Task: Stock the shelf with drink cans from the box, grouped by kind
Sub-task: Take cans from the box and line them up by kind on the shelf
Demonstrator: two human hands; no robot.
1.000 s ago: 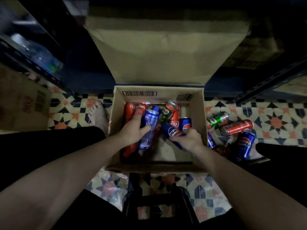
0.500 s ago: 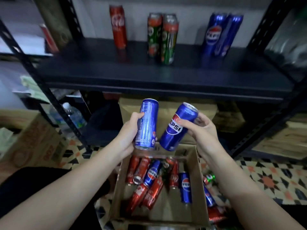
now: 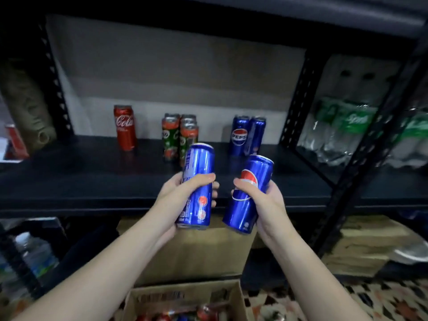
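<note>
Now both hands carry blue Pepsi cans: left hand (image 3: 185, 193) wraps one can (image 3: 198, 184), right hand (image 3: 264, 202) another (image 3: 250, 195), before the shelf (image 3: 92, 181). Best set upright beside the standing Pepsi pair (image 3: 246, 135), clear of the green cans (image 3: 179, 137).

I see a dark shelf board (image 3: 69, 179) with cans standing upright along its far edge. At left stands one red cola can (image 3: 124, 127), in the middle a tight cluster of green-and-orange cans (image 3: 179, 137), and to the right two blue Pepsi cans (image 3: 246, 135) touching each other.
</note>
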